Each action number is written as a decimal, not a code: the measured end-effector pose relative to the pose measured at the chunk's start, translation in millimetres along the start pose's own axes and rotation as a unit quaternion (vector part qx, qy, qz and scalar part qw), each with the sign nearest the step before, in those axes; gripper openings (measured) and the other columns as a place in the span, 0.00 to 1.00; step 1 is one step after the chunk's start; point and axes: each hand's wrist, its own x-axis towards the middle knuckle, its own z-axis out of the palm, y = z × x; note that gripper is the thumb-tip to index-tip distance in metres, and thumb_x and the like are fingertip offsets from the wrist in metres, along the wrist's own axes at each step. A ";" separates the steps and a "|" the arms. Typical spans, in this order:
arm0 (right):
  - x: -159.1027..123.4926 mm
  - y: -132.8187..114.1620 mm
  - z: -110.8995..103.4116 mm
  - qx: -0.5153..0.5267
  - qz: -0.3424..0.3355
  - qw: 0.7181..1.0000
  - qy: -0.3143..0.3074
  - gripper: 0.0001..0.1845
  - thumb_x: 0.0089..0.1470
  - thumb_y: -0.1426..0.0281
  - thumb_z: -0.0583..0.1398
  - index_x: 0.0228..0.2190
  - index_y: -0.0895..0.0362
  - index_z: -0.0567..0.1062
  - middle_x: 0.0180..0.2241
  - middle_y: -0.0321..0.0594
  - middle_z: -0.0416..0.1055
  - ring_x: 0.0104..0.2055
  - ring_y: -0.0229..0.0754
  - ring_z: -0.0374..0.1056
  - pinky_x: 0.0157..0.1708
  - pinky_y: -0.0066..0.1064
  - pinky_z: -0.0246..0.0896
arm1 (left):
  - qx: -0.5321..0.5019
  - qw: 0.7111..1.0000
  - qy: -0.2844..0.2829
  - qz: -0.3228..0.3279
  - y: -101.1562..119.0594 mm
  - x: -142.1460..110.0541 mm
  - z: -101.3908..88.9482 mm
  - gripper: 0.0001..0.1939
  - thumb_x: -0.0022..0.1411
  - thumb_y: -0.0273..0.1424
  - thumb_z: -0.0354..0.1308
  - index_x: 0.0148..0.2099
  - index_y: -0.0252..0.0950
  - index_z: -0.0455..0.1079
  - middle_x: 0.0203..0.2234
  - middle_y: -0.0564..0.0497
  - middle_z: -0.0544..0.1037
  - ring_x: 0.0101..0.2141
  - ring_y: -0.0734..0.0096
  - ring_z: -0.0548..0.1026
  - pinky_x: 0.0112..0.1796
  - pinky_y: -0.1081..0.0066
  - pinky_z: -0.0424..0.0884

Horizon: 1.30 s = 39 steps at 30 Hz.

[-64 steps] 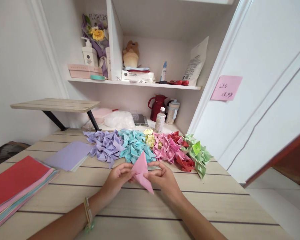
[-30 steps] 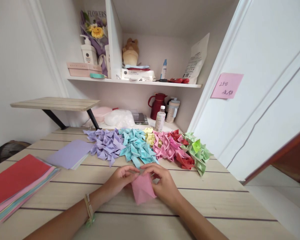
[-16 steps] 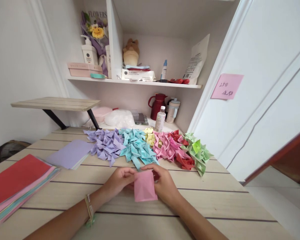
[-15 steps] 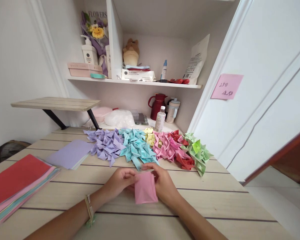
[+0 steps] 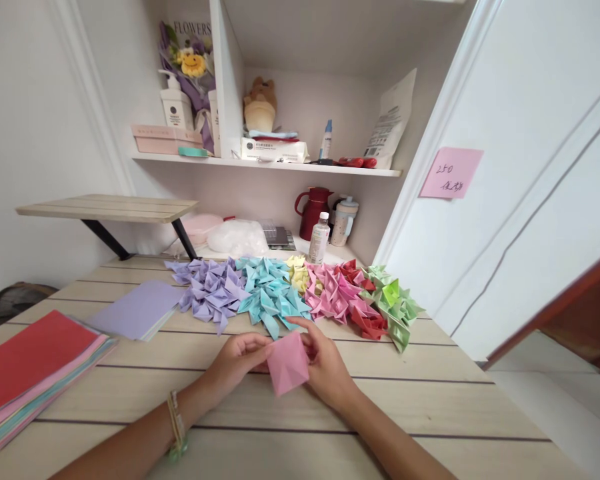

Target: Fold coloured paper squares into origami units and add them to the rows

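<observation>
A folded square of pink origami paper [image 5: 288,364] is held up between my two hands, low over the table, with creases showing on its face. My left hand [image 5: 240,360] pinches its left edge with thumb and fingers. On the opposite edge, my right hand [image 5: 325,360] grips the paper from behind, its index finger stretched out above. Just beyond my fingers lie heaps of folded paper pieces: purple [image 5: 213,290], turquoise [image 5: 270,293], yellow [image 5: 299,273], pink [image 5: 333,291], red [image 5: 369,323] and green [image 5: 400,307].
To the left lie a stack of coloured paper [image 5: 35,367] with red on top and a smaller purple stack [image 5: 136,308]. A small raised stand [image 5: 110,208] is behind them. A bottle [image 5: 319,239], a red jug [image 5: 313,212] and a tumbler [image 5: 345,221] stand at the back, below a loaded shelf [image 5: 265,165].
The pink paper has been tilted and raised slightly, so it now shows as a turned square. Both hands keep hold of it, and the right index finger is lifted a little more.
</observation>
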 end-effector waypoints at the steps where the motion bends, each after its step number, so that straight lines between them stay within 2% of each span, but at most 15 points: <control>1: 0.0 -1.7 -1.6 0.012 -0.002 1.000 -0.016 0.37 0.39 0.80 0.60 0.53 0.53 0.60 0.29 0.35 0.71 0.26 0.36 0.65 0.26 0.24 0.60 | -0.003 1.000 0.006 -0.001 2.3 -0.7 -0.1 0.14 0.48 0.37 0.64 0.34 0.32 0.74 0.26 0.49 0.78 0.28 0.69 0.74 0.31 0.72 0.69; 3: -0.1 -5.0 -4.9 0.034 0.005 0.998 -0.061 0.37 0.40 0.79 0.61 0.54 0.51 0.61 0.38 0.39 0.71 0.28 0.35 0.66 0.27 0.25 0.61 | 0.008 1.000 0.017 0.009 5.2 -1.7 -0.7 0.12 0.48 0.35 0.63 0.34 0.33 0.73 0.26 0.51 0.77 0.27 0.71 0.73 0.28 0.75 0.66; 6: 0.1 -7.5 -8.0 0.088 0.038 0.990 -0.108 0.18 0.42 0.74 0.62 0.39 0.54 0.76 0.47 0.44 0.67 0.31 0.37 0.69 0.29 0.28 0.64 | 0.015 0.999 0.032 0.024 4.5 -2.0 -1.8 0.12 0.50 0.35 0.62 0.35 0.34 0.70 0.25 0.52 0.75 0.26 0.73 0.71 0.26 0.77 0.63; 8: 0.5 -6.2 -8.4 0.130 0.064 0.985 -0.098 0.12 0.40 0.70 0.65 0.32 0.56 0.78 0.50 0.45 0.65 0.33 0.39 0.70 0.31 0.29 0.65 | 0.000 0.999 0.033 0.025 2.7 -1.9 -2.0 0.14 0.50 0.36 0.62 0.38 0.36 0.67 0.25 0.54 0.75 0.24 0.73 0.71 0.24 0.78 0.62; 10: 1.1 -3.2 -8.0 0.155 0.091 0.980 -0.089 0.14 0.37 0.69 0.67 0.32 0.57 0.78 0.47 0.45 0.68 0.32 0.39 0.70 0.32 0.30 0.65 | -0.009 0.999 0.035 0.034 1.7 -1.8 -1.7 0.15 0.49 0.37 0.62 0.37 0.37 0.65 0.24 0.55 0.74 0.23 0.74 0.70 0.23 0.78 0.60; 12: 2.2 0.5 -7.5 0.148 0.108 0.979 -0.090 0.15 0.37 0.67 0.67 0.31 0.58 0.78 0.36 0.43 0.74 0.29 0.38 0.70 0.30 0.28 0.63 | 0.003 0.997 0.050 0.052 1.9 -1.6 -1.8 0.14 0.49 0.38 0.63 0.33 0.36 0.65 0.22 0.55 0.72 0.22 0.75 0.68 0.22 0.79 0.59; 14: 3.6 4.0 -7.5 0.116 0.108 0.986 -0.061 0.14 0.38 0.64 0.67 0.29 0.60 0.79 0.26 0.40 0.74 0.26 0.37 0.67 0.26 0.26 0.61 | 0.022 0.995 0.064 0.068 2.2 -0.8 -2.8 0.15 0.48 0.41 0.62 0.31 0.34 0.67 0.19 0.56 0.70 0.21 0.76 0.67 0.22 0.79 0.59; 18: 7.1 8.3 -10.5 0.057 0.096 0.992 0.062 0.17 0.39 0.59 0.66 0.26 0.62 0.78 0.23 0.40 0.72 0.24 0.37 0.63 0.22 0.26 0.56 | 0.004 0.996 0.032 0.079 0.1 2.8 -6.6 0.16 0.45 0.39 0.65 0.34 0.33 0.72 0.26 0.51 0.74 0.27 0.71 0.71 0.27 0.75 0.64; 20: 8.3 8.1 -12.7 0.043 0.095 0.990 0.090 0.17 0.40 0.59 0.66 0.26 0.62 0.77 0.22 0.39 0.70 0.23 0.36 0.61 0.21 0.26 0.55 | -0.010 0.997 0.010 0.075 -0.7 4.3 -7.5 0.16 0.43 0.35 0.67 0.35 0.33 0.73 0.30 0.48 0.77 0.30 0.68 0.72 0.31 0.73 0.66; 24: 8.5 3.3 -13.1 0.058 0.077 0.994 0.061 0.16 0.45 0.59 0.62 0.26 0.61 0.76 0.24 0.39 0.70 0.26 0.38 0.63 0.26 0.27 0.59 | 0.026 0.995 0.047 0.080 2.5 3.5 -6.1 0.09 0.48 0.34 0.64 0.29 0.33 0.74 0.25 0.50 0.77 0.29 0.68 0.73 0.33 0.73 0.67; 26: 7.9 1.4 -11.0 0.082 0.068 0.994 0.040 0.16 0.49 0.59 0.59 0.30 0.60 0.76 0.25 0.39 0.70 0.28 0.39 0.64 0.29 0.29 0.62 | 0.032 0.994 0.065 0.083 4.7 2.0 -5.0 0.09 0.51 0.34 0.62 0.27 0.33 0.73 0.22 0.51 0.76 0.28 0.69 0.72 0.33 0.72 0.67; 29: 7.1 2.1 -7.8 0.126 0.064 0.989 0.050 0.16 0.50 0.60 0.59 0.37 0.58 0.71 0.22 0.35 0.67 0.26 0.38 0.64 0.30 0.31 0.64 | -0.016 0.994 0.071 0.078 4.6 1.0 -4.3 0.08 0.50 0.34 0.62 0.26 0.33 0.72 0.22 0.51 0.76 0.28 0.69 0.72 0.34 0.71 0.67; 31: 6.9 4.0 -6.8 0.135 0.054 0.988 0.059 0.15 0.49 0.60 0.60 0.37 0.57 0.70 0.20 0.33 0.65 0.24 0.37 0.63 0.28 0.29 0.63 | -0.044 0.993 0.075 0.077 2.4 1.7 -5.1 0.07 0.49 0.33 0.62 0.29 0.34 0.72 0.24 0.53 0.75 0.28 0.69 0.72 0.33 0.72 0.67; 34: 6.4 5.4 -7.2 0.088 0.030 0.994 0.053 0.12 0.50 0.62 0.58 0.32 0.59 0.72 0.24 0.36 0.68 0.26 0.36 0.63 0.28 0.28 0.61 | -0.039 0.992 0.079 0.088 -1.1 3.4 -7.5 0.06 0.49 0.30 0.62 0.32 0.36 0.70 0.24 0.55 0.74 0.27 0.72 0.71 0.31 0.74 0.66; 39: 5.2 4.5 -9.2 -0.059 0.023 0.997 0.042 0.19 0.46 0.67 0.62 0.42 0.58 0.74 0.28 0.38 0.71 0.27 0.38 0.64 0.29 0.29 0.61 | 0.036 0.989 0.093 0.107 0.2 2.6 -8.5 0.05 0.50 0.29 0.61 0.32 0.34 0.74 0.28 0.51 0.76 0.33 0.69 0.72 0.36 0.74 0.66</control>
